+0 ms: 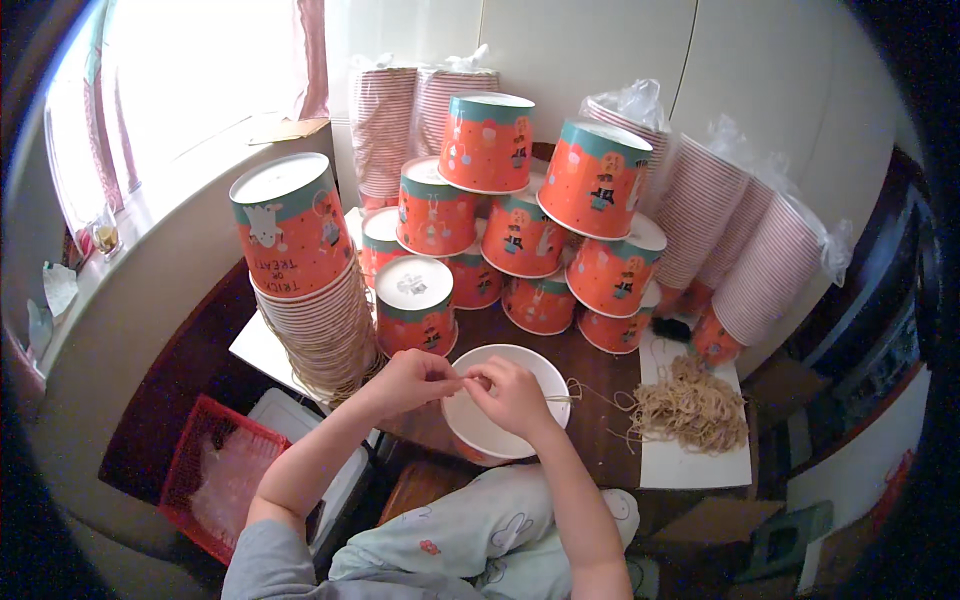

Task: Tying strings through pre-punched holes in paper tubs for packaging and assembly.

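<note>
- Near the front edge of a dark wooden worktop [590, 440], an open paper bucket [505, 400] is seen from above, its inside plain white and its outer wall orange at the lower rim.
- Over the bucket's near-left rim, a thin tan string [560, 398] is pinched between both hands and runs off to the right across the rim.
- The left hand [410, 380] is closed narrow, thumb and fingers [445, 375] pressed together on the string.
- The right hand [515, 395] is curled just beside it, fingertips nearly touching those of the left hand, also gripping the string.
- To the right, a loose heap of tan string pieces [690, 405] is laid on a white sheet [695, 465].
- Behind the bucket, a pyramid of upturned orange and teal buckets [520, 230] with cartoon prints is stacked.
- To the left, a tall nested stack of the same buckets [310, 290] is set upside down, with string loops hanging at its lower rims.
- Against the wall, leaning columns of red-striped white cups [740, 250] in clear plastic wrap are kept.
- Down at the lower left, a red plastic crate [215, 475] is placed on the floor.
</note>
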The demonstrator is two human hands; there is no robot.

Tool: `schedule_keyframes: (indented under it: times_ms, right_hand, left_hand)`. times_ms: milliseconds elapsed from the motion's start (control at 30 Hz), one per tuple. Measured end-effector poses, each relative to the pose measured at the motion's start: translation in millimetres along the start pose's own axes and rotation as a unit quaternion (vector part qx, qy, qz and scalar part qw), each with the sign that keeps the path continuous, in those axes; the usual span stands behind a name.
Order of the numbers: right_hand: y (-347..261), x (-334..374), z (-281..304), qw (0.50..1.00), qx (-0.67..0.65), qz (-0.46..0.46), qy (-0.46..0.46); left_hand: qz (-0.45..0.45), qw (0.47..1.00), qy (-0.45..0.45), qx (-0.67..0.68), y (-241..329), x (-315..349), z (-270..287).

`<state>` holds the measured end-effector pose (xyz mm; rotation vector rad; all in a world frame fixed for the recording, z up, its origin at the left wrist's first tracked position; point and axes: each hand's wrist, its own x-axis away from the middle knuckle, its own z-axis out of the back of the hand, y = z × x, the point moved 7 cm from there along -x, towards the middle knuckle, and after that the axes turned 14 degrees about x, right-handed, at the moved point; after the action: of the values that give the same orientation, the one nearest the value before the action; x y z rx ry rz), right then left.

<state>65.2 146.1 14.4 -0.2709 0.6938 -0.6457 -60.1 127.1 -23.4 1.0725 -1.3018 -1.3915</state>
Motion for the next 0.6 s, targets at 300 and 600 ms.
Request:
schedule_keyframes:
  times_ms: [300, 600]
  right_hand:
    - [8, -1, -17, 0.996, 0.059, -0.026, -0.055]
    - [4, 2, -30, 0.985, 0.147, -0.018, -0.083]
  left_hand:
    - [-0.143, 0.923, 0.089, -0.346, 24, 10, -1]
    - [-0.026, 0.992, 0.118, -0.039, -24, 12, 15]
